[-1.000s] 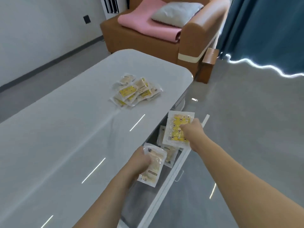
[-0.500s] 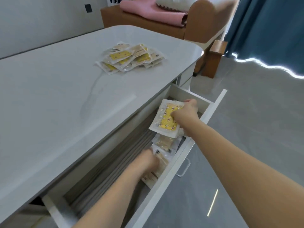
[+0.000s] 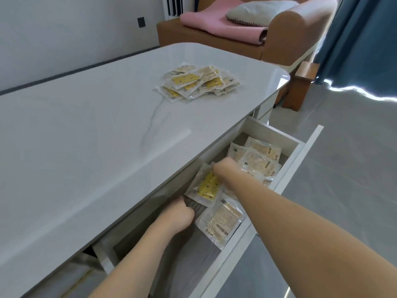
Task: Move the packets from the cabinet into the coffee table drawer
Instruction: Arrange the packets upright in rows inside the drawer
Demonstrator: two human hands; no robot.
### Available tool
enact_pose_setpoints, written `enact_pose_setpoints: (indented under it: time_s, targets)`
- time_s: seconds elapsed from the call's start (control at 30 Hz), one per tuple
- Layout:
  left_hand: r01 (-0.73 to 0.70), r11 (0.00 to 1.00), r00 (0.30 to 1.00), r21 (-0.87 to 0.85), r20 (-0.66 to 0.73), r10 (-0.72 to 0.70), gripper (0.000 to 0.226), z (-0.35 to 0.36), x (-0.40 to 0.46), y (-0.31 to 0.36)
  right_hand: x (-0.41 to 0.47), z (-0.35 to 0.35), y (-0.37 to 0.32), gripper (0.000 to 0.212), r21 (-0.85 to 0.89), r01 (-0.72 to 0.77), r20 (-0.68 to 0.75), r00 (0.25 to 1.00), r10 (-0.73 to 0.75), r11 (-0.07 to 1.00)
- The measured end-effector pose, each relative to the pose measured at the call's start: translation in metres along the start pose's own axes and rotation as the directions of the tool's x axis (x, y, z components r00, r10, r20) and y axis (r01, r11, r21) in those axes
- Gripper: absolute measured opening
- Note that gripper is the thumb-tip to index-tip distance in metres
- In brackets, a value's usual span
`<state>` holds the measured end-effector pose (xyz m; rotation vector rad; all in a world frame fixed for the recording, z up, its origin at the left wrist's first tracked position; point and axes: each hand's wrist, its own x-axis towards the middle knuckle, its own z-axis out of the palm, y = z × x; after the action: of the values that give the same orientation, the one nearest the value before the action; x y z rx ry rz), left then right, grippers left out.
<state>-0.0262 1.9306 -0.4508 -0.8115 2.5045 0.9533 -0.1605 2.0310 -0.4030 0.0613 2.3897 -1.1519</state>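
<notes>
The white coffee table drawer stands pulled open, with several packets lying inside. My right hand reaches into the drawer and grips the top edge of a yellow packet, which lies tilted on the drawer floor. My left hand is deep in the drawer, fingers curled shut beside a beige packet that lies free against the drawer front. More beige packets are stacked at the drawer's far end. A pile of packets sits on the table top.
The white coffee table fills the left. A brown armchair with a pink blanket and grey cushion stands beyond it, next to a blue curtain. Grey floor lies to the right of the drawer.
Both hands went down into the drawer. My left hand let go of the beige packet, which now lies against the drawer front. My right hand lowered the yellow packet onto the drawer floor.
</notes>
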Motion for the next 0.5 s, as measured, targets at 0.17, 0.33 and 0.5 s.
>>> enact_pose_setpoints:
  time_s: [0.17, 0.33, 0.5]
  targets:
    - [-0.114, 0.989, 0.980, 0.090, 0.174, 0.097, 0.025, -0.037, -0.044, 0.049, -0.041, -0.051, -0.025, 0.003, -0.197, 0.038, 0.010, 0.999, -0.037, 0.980]
    - [-0.220, 0.959, 0.975, 0.180, 0.034, 0.218, 0.038, -0.154, -0.127, 0.157, -0.141, -0.169, -0.114, 0.021, -0.443, 0.120, -0.045, 0.987, -0.156, 0.889]
    - [-0.329, 0.904, 0.906, 0.272, -0.180, 0.384, 0.039, -0.308, -0.234, 0.260, -0.257, -0.287, -0.238, 0.022, -0.515, 0.171, -0.149, 0.947, -0.284, 0.840]
